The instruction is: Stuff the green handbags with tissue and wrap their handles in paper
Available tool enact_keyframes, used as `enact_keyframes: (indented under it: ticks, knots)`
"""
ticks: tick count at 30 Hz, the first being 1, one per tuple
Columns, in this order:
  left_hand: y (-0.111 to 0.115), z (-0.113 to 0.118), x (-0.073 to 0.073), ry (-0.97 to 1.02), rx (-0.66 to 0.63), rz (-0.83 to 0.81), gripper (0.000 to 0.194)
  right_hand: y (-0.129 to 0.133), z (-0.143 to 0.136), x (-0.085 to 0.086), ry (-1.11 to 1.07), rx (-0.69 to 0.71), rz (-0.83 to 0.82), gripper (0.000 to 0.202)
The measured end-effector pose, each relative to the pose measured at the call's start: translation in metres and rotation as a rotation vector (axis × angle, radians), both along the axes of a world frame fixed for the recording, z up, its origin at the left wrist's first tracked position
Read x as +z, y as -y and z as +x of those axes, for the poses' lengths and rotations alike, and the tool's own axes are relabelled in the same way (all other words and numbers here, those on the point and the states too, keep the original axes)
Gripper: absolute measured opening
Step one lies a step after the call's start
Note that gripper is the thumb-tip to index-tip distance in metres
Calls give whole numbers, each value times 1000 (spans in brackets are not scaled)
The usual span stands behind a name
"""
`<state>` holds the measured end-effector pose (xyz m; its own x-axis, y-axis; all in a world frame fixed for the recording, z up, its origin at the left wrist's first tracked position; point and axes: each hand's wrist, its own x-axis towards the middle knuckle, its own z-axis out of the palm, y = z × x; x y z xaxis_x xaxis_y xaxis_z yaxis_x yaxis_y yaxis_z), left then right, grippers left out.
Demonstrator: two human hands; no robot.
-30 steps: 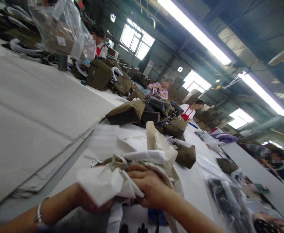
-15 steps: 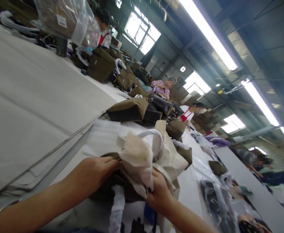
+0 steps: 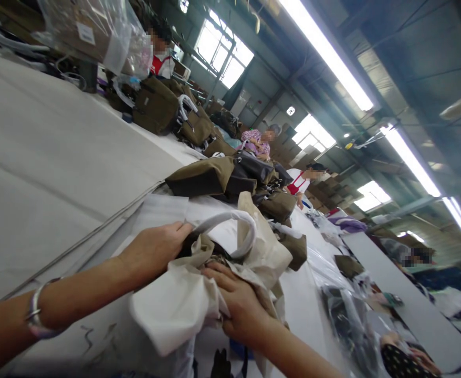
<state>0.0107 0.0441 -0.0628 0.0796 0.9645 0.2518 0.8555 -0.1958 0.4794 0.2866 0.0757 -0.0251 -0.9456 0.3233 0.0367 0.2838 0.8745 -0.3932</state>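
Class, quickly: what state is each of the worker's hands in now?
Left hand: at the edge of the dark bag; open or closed cannot be told.
Right hand: on the crumpled cream sheet; grip cannot be told.

**Handbags are crowding a pale tabletop**

The pale tabletop is slanting across the view, with a layered seam running diagonally along it. Beyond the seam, an olive-and-black handbag is lying on its side against a heap of similar ones. Farther back, an olive handbag is leaning beside another with a white-wrapped handle. Nearer, white sheets are lying flat. To the right, clear plastic film is covering a strip of the surface, and a plastic-wrapped dark bundle is lying just beside it.
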Motion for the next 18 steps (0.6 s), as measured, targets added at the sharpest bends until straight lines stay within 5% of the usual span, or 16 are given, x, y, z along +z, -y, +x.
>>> enact_keyframes:
  ticks: [3, 8, 14, 18]
  knots:
    - [0, -8, -6, 51, -38, -26, 19, -1, -14, 8, 171, 97, 32, 54]
    - [4, -8, -7, 327, -143, 46, 23, -9, -46, 15, 436, 211, 233, 25]
    - [2, 8, -2, 500, -178, 61, 23, -11, -107, -12, 565, 190, 420, 21]
    - [-5, 6, -8, 574, -118, 90, 26, -25, -122, -16, 505, 218, 335, 17]
